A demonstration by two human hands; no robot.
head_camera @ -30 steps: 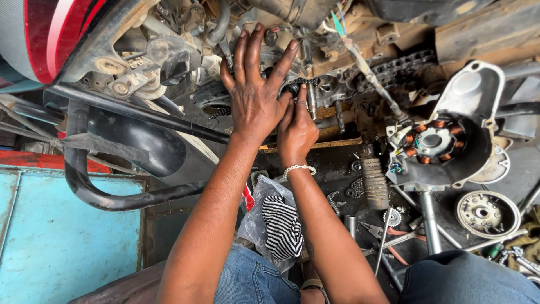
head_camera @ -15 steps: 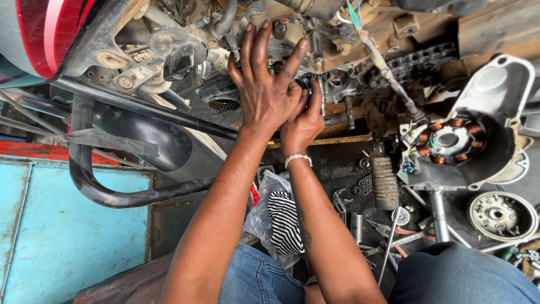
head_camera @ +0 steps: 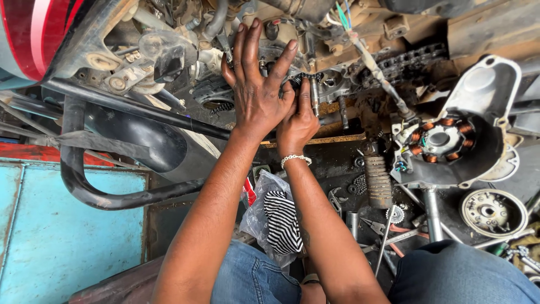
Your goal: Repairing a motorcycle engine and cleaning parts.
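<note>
Both hands are up against the grimy engine block (head_camera: 292, 50) of a motorcycle, all dull cast metal, caked oil and brown dust. The left hand (head_camera: 256, 93) lies flat with its fingers spread wide and pointing up, palm pressed on the casing. Tucked just beside it, touching it, the right hand (head_camera: 297, 125) curls its fingers around a small dark chain (head_camera: 301, 79) of fine linked metal at the casing's opening; how tightly it pinches I cannot tell, since the fingertips are hidden. The chain's visible run lies roughly left to right, next to a short steel stud (head_camera: 314, 95) standing upright. A beaded white bracelet (head_camera: 296, 160) rings the right wrist. To the right, a stator (head_camera: 440, 138) with copper-wound coils sits in its grey cover. Below, a striped cloth in a clear plastic bag (head_camera: 275, 217) rests by the denim-clad knees.
</note>
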